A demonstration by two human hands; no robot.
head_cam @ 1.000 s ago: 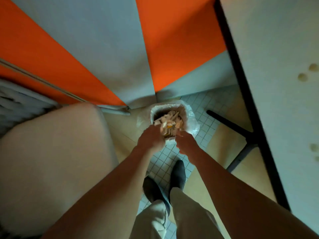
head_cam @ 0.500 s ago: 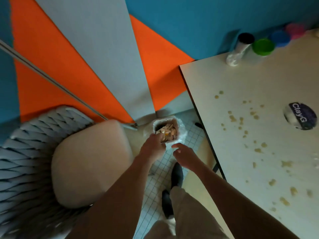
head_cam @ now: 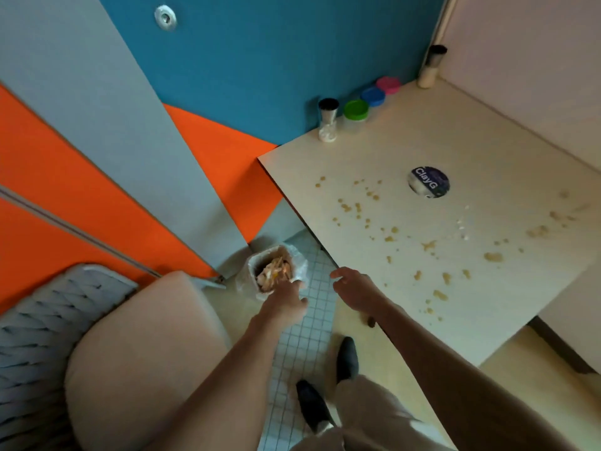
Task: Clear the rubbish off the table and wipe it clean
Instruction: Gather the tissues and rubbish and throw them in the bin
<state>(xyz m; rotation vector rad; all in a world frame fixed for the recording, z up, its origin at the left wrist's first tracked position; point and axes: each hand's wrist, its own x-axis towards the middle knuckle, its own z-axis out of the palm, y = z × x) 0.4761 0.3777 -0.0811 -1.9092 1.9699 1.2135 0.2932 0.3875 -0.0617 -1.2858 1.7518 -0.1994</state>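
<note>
Both hands empty above the floor, crumbs on the table.

Head view: the left hand [head_cam: 286,301] hangs loose-fingered over the lined bin [head_cam: 274,271] of scraps; the right hand [head_cam: 353,284], fingers spread, hovers beside the table [head_cam: 455,151] edge; crumbs [head_cam: 390,239] scatter across its near half.

- Left hand [head_cam: 286,301] over lined bin [head_cam: 276,271] of scraps, fingers loose, empty.
- Right hand [head_cam: 354,288] open by table [head_cam: 487,151] edge.
- Crumbs [head_cam: 390,237] scattered near ClayG tub [head_cam: 429,182].
</note>
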